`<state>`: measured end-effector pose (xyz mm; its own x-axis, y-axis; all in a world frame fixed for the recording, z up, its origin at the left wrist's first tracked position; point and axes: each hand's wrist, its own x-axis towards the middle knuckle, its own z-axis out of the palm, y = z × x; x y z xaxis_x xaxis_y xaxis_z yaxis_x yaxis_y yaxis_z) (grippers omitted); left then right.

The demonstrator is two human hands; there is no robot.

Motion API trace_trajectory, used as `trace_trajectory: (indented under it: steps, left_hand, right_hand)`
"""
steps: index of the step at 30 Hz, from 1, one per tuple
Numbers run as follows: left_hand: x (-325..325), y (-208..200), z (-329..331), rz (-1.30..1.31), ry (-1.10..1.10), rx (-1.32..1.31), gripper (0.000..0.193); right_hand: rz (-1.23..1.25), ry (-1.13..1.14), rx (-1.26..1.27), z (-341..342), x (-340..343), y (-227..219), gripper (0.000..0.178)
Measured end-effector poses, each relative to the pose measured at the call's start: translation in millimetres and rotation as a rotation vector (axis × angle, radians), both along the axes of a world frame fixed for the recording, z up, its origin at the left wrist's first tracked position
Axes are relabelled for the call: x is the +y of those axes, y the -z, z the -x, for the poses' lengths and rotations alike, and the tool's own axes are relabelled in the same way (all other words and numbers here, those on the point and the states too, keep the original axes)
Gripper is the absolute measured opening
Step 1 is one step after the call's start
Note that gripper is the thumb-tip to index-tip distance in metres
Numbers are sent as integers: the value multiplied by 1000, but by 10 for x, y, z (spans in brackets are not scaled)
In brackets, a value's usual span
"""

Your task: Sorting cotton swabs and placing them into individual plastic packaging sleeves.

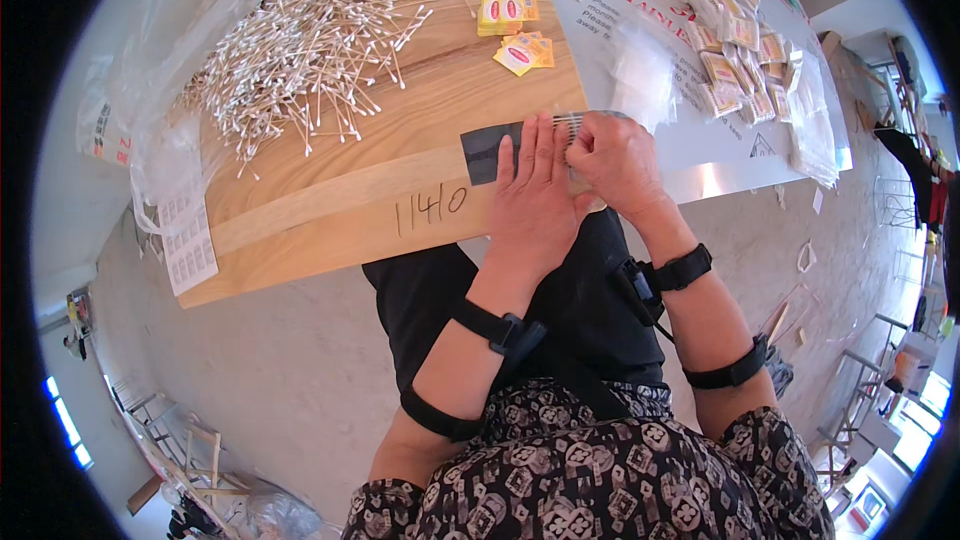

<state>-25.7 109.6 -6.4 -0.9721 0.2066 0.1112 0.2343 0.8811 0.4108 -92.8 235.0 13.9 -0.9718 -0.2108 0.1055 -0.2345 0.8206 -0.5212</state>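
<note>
Patterned shirt (590, 485) fills six o'clock; toward twelve, the left hand (535, 195) lies open and flat on a dark rectangular sheet (480, 157); the right hand (617, 160) curls closed, contents hidden; cotton swabs (305, 50) heap at eleven.

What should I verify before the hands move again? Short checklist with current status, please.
1. Left hand flat over the dark flat piece: ok, fingers extended across it.
2. Right hand grip confirmed: cannot tell; the fingers are curled and hide whatever may be inside.
3. Cotton swabs in a tidy pile: not ok, they lie at all angles, with strays at the edge.
4. Yellow cards squared up: not ok, the nearer ones are fanned out.
5. Clear bags in view: ok, on the grey sheet.
6. Packets apart from both hands: ok, heaped farther right.
</note>
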Motion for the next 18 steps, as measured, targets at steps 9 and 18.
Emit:
trace_trajectory:
  steps: [9, 18]
  left_hand:
    - [-20, 86, 80, -439, -58, 74, 72]
    - [131, 196, 307, -1535, -207, 68, 60]
  right_hand:
    - [592, 596, 288, -114, 440, 326, 16]
    - [1657, 492, -693, -135, 234, 501, 13]
